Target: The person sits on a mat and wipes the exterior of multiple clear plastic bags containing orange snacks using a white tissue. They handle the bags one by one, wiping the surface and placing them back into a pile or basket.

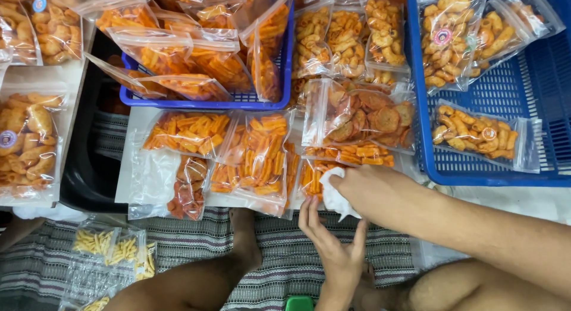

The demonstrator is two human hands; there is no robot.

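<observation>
While both hands meet near the middle of the scene, clear bags of fried snacks lie all around them.

Right hand: the right hand (372, 183) comes in from the right, its fingers closed together around a crumpled white cloth (336, 197).

Left hand: the left hand (333, 242) rises from the near edge just below, palm up, fingers spread apart; its thumb tip touches the lower end of the cloth, and it grips nothing.

White cloth: it sits near the centre, between the two hands, just over the near edge of a bag of orange sticks (314, 174).

Flat bags: several bags of orange stick snacks (256, 153) lie side by side to the left of the hands, and a bag of round brown crackers (366, 115) lies just beyond them.

Far left basket: a blue basket (205, 98) holds more orange bags, piled and tilted.

Right basket: a second blue basket (493, 177) at the far right holds bags of pale curled snacks (476, 132).

Left edge: bags of larger golden pieces (27, 138) lie on a white surface beside a black tray (83, 180).

Near floor: a striped mat (196, 239) lies under the person's bare leg (196, 281), with small bags of yellow sticks (110, 245) at the near left.
</observation>
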